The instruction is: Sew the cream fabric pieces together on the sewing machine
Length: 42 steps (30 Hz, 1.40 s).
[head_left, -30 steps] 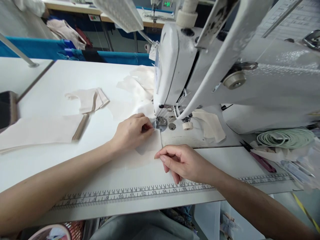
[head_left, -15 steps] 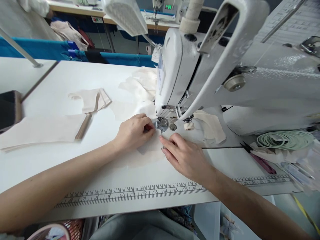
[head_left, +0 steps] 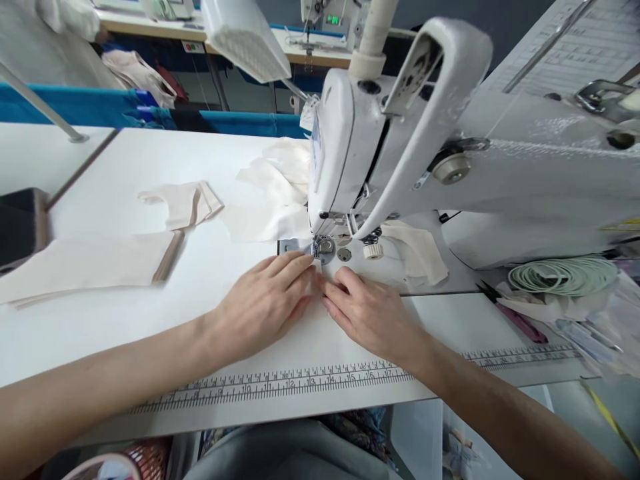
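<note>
A small piece of pale fabric [head_left: 317, 266] lies just in front of the presser foot [head_left: 316, 247] of a white sewing machine [head_left: 336, 143]. My left hand [head_left: 267, 300] covers most of it, fingers together and bent over the cloth, fingertips close to the foot. From the other side, my right hand [head_left: 370, 310] pinches the near edge of the same fabric with curled fingers. The two hands almost meet there. How the cloth is folded under them is hidden.
Stacked cut fabric pieces [head_left: 95, 267] and smaller ones [head_left: 183, 203] lie left. More pale cloth [head_left: 270, 190] is behind the needle. At right are thread snips [head_left: 520, 320] and a coil of green cord [head_left: 563, 275]. A printed ruler [head_left: 300, 383] runs along the front edge.
My left hand has moved nearer to me and turned flatter over the fabric, its fingers now against those of my right hand. Less of the fabric shows. The view has shifted slightly.
</note>
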Tool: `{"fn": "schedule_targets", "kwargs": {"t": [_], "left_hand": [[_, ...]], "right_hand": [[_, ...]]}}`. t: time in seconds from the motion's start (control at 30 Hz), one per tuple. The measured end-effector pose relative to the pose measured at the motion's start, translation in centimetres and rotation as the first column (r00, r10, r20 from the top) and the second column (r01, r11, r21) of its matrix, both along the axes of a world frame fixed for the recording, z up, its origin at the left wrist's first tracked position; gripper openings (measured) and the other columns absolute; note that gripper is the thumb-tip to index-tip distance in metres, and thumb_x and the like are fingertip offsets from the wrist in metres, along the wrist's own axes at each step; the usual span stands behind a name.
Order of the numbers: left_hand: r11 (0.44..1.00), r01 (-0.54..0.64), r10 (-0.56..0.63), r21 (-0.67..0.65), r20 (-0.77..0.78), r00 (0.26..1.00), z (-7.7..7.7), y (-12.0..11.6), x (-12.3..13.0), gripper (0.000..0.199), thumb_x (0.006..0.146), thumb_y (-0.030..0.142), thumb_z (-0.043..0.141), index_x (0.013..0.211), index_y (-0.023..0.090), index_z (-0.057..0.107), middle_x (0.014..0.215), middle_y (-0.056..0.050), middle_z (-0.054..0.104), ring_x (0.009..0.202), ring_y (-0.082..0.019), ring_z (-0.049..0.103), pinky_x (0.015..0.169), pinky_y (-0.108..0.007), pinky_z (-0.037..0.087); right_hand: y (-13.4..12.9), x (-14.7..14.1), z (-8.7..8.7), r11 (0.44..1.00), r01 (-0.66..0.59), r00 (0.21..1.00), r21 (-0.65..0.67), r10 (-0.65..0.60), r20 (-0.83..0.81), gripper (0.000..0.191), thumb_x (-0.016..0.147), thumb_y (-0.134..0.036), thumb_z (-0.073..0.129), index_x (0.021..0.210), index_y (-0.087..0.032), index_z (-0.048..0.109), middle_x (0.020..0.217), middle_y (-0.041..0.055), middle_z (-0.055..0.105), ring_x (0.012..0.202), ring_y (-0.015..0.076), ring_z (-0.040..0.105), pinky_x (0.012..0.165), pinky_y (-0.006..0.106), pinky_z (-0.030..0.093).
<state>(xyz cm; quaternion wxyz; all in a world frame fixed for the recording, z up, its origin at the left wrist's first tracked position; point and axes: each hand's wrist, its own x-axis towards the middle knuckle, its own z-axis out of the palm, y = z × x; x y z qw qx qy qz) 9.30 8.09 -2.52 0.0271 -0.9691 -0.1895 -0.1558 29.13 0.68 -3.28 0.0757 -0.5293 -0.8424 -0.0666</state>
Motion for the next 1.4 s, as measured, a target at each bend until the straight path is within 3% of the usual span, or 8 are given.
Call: {"fn": "schedule_targets", "kwargs": {"t": [0.13,0.27,0.77,1.4], "left_hand": [[0.999,-0.020,0.021,0.032,-0.034,0.999,-1.3,-1.3,0.1,0.038,0.098,0.026,0.040,0.119,0.001,0.059,0.130,-0.021,0.057,0.126,-0.033,0.050,0.102,-0.045,0.049],[0.998,-0.032,0.033,0.060,-0.012,0.999,-2.0,-1.5,0.2,0.042,0.098,0.031,0.039,0.116,0.000,0.061,0.130,-0.023,0.057,0.125,-0.034,0.051,0.101,-0.046,0.049],[0.992,-0.065,0.066,0.104,-0.011,0.998,-2.1,-0.3,0.4,0.046,0.097,0.034,0.040,0.120,-0.002,0.060,0.128,-0.023,0.059,0.120,-0.033,0.056,0.095,-0.044,0.052],[0.996,-0.037,0.035,0.081,0.016,0.999,-2.0,0.6,0.8,0.042,0.095,0.029,0.043,0.117,-0.002,0.061,0.127,-0.022,0.060,0.120,-0.034,0.056,0.094,-0.045,0.052]], "right_hand": [[0.0,0.0,-0.2,1.000,0.003,1.000,0.028,-0.004,0.010,0.031,0.098,-0.027,0.043,0.121,-0.015,0.060,0.091,0.0032,0.060,0.069,0.0112,0.058,0.055,0.025,0.041],[0.0,0.0,-0.2,0.998,0.003,1.000,0.055,-0.003,0.009,0.029,0.098,-0.028,0.044,0.118,-0.016,0.062,0.089,0.0023,0.060,0.068,0.0108,0.058,0.056,0.025,0.041],[1.7,0.2,-0.1,0.996,-0.012,0.988,0.086,-0.001,0.152,0.038,0.100,-0.030,0.037,0.127,-0.017,0.061,0.090,0.0033,0.064,0.062,0.0106,0.055,0.051,0.026,0.037],[2.1,0.5,-0.5,0.993,0.008,0.993,0.117,-0.022,0.112,0.037,0.100,-0.029,0.038,0.124,-0.018,0.063,0.089,0.0041,0.064,0.062,0.0099,0.052,0.055,0.025,0.036]]}}
